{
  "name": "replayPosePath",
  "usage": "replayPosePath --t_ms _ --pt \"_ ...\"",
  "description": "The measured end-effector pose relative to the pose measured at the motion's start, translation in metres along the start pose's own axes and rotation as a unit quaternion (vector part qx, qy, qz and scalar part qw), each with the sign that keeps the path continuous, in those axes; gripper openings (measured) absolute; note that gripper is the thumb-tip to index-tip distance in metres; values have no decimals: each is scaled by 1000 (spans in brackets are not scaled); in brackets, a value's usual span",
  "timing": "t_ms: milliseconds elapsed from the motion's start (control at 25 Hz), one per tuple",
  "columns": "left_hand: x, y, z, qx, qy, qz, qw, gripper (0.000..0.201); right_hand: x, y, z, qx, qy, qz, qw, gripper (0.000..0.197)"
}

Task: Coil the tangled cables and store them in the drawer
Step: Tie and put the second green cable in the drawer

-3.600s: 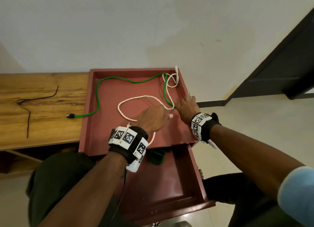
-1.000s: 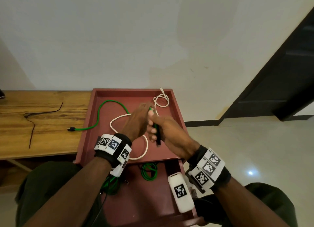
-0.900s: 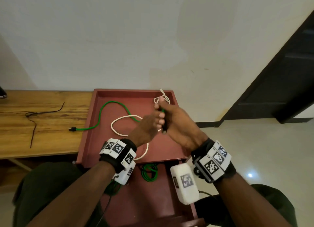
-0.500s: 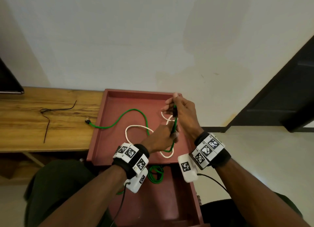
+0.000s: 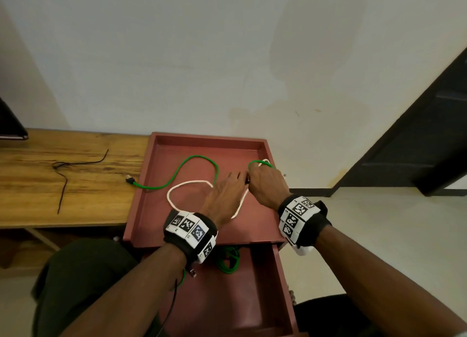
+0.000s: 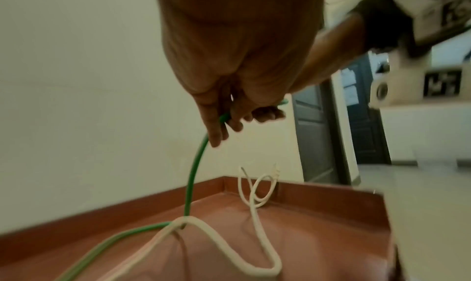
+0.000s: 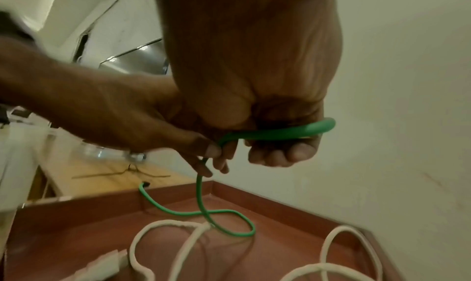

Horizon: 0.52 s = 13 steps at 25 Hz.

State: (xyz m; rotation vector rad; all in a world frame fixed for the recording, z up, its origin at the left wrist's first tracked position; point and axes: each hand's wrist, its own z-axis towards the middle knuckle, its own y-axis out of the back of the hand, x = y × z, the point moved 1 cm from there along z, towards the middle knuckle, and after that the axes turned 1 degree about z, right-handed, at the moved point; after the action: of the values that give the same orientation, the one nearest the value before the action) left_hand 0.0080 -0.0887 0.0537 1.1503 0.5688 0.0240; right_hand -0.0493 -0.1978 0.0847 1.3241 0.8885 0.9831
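A long green cable [image 5: 199,156] snakes across the red tray top [image 5: 209,136], its plug end lying on the wooden table to the left. My right hand [image 5: 252,175] grips a small loop of this cable [image 7: 280,132] near the tray's back right corner. Right beside it, my left hand [image 6: 224,124] pinches the same cable between thumb and fingers, and the cable drops from there to the tray. A white cable [image 5: 174,187] lies in loose loops under and beside my hands. Below the tray an open drawer [image 5: 252,298] holds a coiled green cable [image 5: 229,261].
A wooden table [image 5: 75,200] adjoins the tray on the left, with a thin black cable [image 5: 63,175] on it and a dark object [image 5: 10,127] at its far left. A wall stands behind the tray and a dark door frame [image 5: 417,147] to the right.
Both hands have come down from in front of me to the tray's back right corner with the green cable. The cable's slack has shifted rightward on the tray.
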Motion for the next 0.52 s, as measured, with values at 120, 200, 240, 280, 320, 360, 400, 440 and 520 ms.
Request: replayPosePath --t_ms 120,200,240,280,320,360,400,440,520 --pt "13 8 5 -54 41 28 997 37 2 -1 1 25 -54 162 985 47" --pt "25 14 14 -96 98 -26 990 31 6 -1 -2 31 -88 321 943 65" --pt "28 18 17 -111 104 -34 988 33 10 1 -5 37 -95 392 914 67" --pt "28 19 20 -122 97 -32 987 36 13 4 -8 46 -101 454 884 64" --pt "28 21 21 -132 87 -26 987 38 17 9 -11 60 -107 514 849 60" --pt "25 23 21 -142 76 -25 987 38 20 15 -14 74 -114 566 813 57" --pt "23 26 21 -154 63 -28 986 37 21 20 -16 88 -114 609 780 56" --pt "21 28 22 -166 47 -28 985 35 22 24 -18 100 -110 650 745 56" --pt "22 33 25 -181 32 -46 982 27 21 34 -20 117 -96 742 653 56"
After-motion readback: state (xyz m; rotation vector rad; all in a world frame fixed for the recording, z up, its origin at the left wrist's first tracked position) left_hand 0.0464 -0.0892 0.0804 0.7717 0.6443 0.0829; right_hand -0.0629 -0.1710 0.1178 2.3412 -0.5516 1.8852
